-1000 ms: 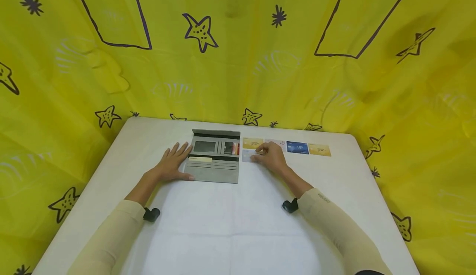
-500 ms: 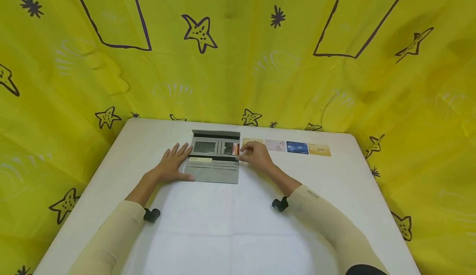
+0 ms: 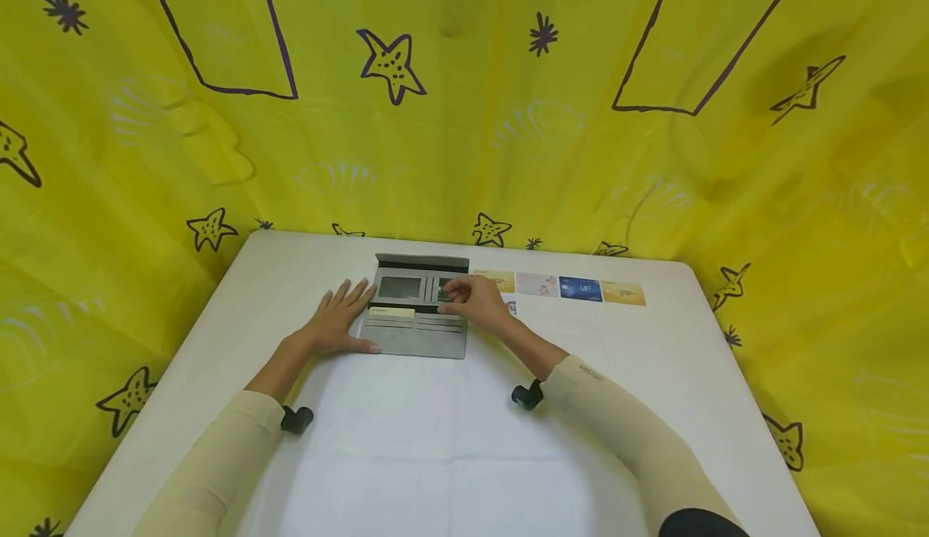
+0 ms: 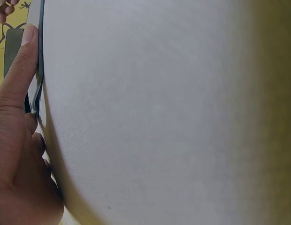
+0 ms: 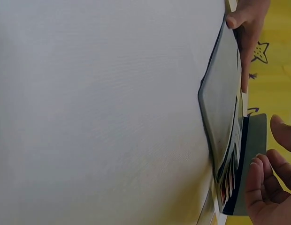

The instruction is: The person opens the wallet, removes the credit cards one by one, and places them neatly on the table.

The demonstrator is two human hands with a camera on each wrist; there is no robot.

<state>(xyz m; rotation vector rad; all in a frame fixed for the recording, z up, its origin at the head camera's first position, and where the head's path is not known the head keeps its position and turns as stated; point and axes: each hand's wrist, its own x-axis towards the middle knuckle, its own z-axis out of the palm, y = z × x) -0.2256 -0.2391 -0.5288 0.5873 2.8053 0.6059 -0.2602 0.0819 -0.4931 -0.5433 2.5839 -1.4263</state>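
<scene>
An opened grey wallet [image 3: 414, 342] lies on the table, its flap toward the wall. My left hand [image 3: 332, 323] rests on its left edge with fingers spread, thumb at the lower corner. My right hand [image 3: 479, 301] is over the wallet's upper right pocket, index finger and thumb apart, partly covering the cards there. In the right wrist view its fingers [image 5: 258, 173] are slightly bent beside the wallet, with nothing seen between them. Card edges [image 5: 225, 192] stick out of the pocket. A pale card [image 3: 410, 311] sits in a slot along the middle.
Right of the wallet, a row holds a gold card [image 3: 503, 280], a pale pink card [image 3: 537, 284], a blue VIP card [image 3: 581, 289] and another gold card [image 3: 622, 293]. Below it, one whitish card [image 3: 512, 305] is mostly hidden. A yellow curtain [image 3: 450, 158] stands behind the table.
My right hand has moved left from the whitish card in the lower row to the wallet's right pocket. The left hand and the wallet have stayed in place.
</scene>
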